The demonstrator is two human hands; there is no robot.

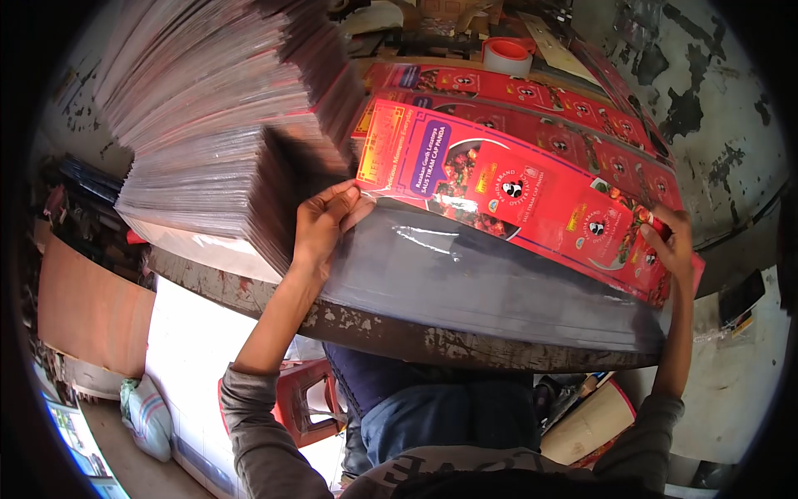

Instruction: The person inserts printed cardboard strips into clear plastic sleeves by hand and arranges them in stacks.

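The table (532, 356) runs across the scene, its near edge worn, with dark paint flaking to paler patches. Its near middle is covered by smooth, grey-looking plastic (482, 287) that throws back white glare. At the far right rises a wall (657, 50), pale with dark patches where the paint has peeled. Below the table on the left lie a bright white floor (179, 349), a red stool (306, 403), a tan board (98, 303) and a pale striped bag (146, 418).

A tall stack (187, 179) of thin, plastic-edged pieces fills the left of the table, leaning and fanned at the top; it stands just beside the left hand (327, 218) and blocks the view of the table behind it. Along the far side lie more red prints (532, 90), partly overlapped, and beyond them a tape roll (508, 58) among clutter.

The sheet (540, 204), a long red print with panda logos, slants above the plastic from far left to near right, covering part of the red prints. The left hand pinches its left end between thumb and fingers; the right hand (672, 243) grips its right end, thumb on the printed face.
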